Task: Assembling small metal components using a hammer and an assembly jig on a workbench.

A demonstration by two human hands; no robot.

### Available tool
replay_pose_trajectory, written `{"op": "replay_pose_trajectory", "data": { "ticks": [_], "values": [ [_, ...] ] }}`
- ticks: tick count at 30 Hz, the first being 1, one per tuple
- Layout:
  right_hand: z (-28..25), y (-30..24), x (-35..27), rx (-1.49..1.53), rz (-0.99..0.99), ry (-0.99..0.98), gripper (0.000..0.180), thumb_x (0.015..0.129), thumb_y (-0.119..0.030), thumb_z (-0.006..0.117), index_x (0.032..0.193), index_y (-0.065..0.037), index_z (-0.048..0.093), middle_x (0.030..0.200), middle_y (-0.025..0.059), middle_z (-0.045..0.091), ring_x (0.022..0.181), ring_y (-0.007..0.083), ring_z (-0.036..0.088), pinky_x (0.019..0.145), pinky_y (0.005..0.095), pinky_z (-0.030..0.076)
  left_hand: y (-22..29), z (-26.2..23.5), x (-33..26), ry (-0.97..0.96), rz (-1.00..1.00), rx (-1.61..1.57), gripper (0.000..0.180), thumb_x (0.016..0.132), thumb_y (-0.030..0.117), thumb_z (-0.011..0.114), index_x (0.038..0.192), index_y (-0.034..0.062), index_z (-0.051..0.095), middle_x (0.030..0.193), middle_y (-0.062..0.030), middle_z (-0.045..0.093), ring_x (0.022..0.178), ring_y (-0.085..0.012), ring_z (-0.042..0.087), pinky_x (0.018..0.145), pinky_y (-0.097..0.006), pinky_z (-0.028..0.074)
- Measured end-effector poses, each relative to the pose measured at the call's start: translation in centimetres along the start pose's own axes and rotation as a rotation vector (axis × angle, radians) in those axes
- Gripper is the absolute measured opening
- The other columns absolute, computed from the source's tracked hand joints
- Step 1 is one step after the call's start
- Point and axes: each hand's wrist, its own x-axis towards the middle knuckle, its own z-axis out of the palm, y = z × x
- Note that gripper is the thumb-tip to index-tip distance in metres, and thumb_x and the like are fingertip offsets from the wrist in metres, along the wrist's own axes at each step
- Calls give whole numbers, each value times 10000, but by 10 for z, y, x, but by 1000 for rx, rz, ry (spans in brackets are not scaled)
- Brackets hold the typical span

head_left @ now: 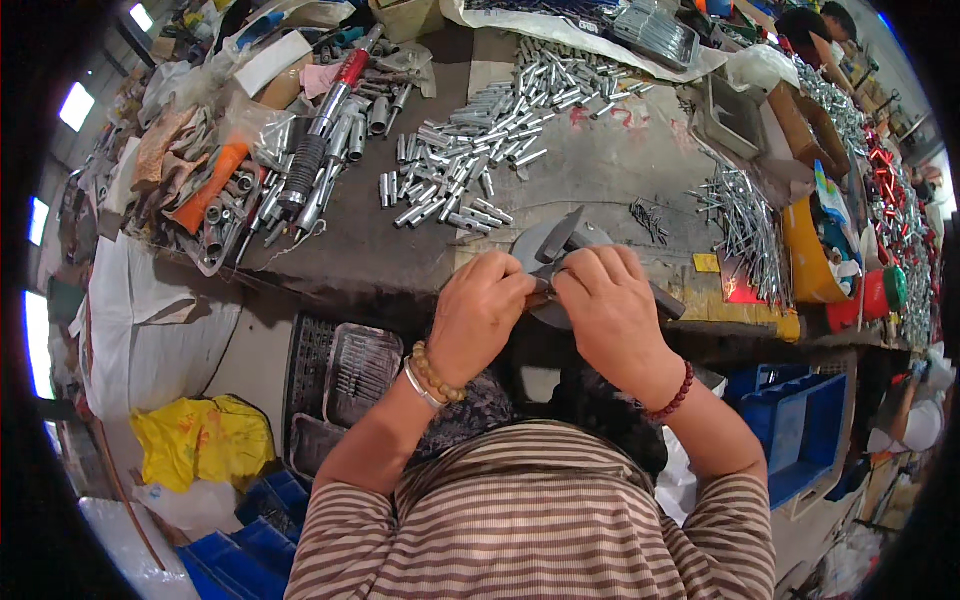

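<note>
My left hand and my right hand meet at the near edge of the workbench. The fingers of both are closed in a pinch around something small, mostly hidden by the fingertips. Right beyond them lies a round grey metal plate. On it rests a hammer with a pointed head; its dark handle passes behind my right hand and shows again on that hand's right. Short silver metal tubes are heaped farther off. To the right of the plate lies a little pile of dark pins.
Long thin metal rods pile up at the right, by a yellow container. Sockets and a red-and-black tool crowd the left of the bench. Blue crates stand below right; a yellow bag lies below left.
</note>
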Motion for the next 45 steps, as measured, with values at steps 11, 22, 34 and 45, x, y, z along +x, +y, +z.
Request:
{"op": "replay_pose_trajectory", "data": {
  "ticks": [11,22,34,45],
  "values": [
    [-19,15,-17,99,172,43,232,853,-101,724,1075,-65,667,1069,106,638,1033,320,617,922,460,477,7,1,0,-16,-56,0,131,854,118,783,975,87,744,943,-86,621,892,-305,643,778,-424,524],
    [-47,13,-52,202,416,23,296,847,-11,725,1134,-35,657,1063,152,636,832,378,676,702,455,541,5,-2,4,-19,-32,-71,162,851,40,783,1013,37,774,953,-103,632,860,-283,647,748,-382,523],
    [-44,-7,-72,157,245,79,205,844,48,721,1045,7,706,1039,193,705,794,330,709,673,369,566,6,-1,2,-16,-49,-52,184,835,-21,767,1009,33,743,946,-101,628,860,-280,649,743,-373,526],
    [-53,-7,-70,297,368,219,214,884,48,720,1093,25,679,1072,198,667,629,303,629,567,329,492,6,0,4,-8,-92,-120,144,833,68,802,971,61,761,901,-91,625,841,-305,646,732,-414,520]
  ]
}}
